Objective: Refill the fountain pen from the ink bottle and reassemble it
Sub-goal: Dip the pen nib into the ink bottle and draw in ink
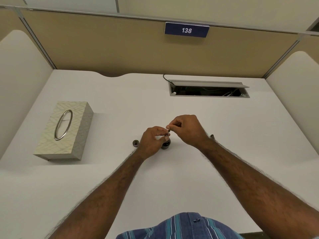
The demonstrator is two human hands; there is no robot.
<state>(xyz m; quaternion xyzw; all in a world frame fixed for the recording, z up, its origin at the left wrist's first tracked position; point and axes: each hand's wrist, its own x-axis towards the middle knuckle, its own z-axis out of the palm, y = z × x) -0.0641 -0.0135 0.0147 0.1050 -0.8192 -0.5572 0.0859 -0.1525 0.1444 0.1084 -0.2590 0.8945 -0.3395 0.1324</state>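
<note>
Head: pen [168, 131] between both hands [170, 133].

Two bare, hairy forearms reach out from the wearer, left hand [151, 140] and right hand [187, 129] without rings or watch, above a blue button-front shirt [179, 226] striped in teal and white.

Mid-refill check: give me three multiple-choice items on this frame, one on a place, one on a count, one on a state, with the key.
1. Where does the bottle cap lie?
A. left of the ink bottle
B. on the tissue box
C. in the cable hatch

2. How many hands hold the pen part?
A. none
B. one
C. two

3. The ink bottle is:
A. capped
B. uncapped
C. tipped over

Key: 1 A, the cap sits on the desk beside the left hand. 2 C, the right hand pinches it too. 3 B, its cap lies apart.
</note>
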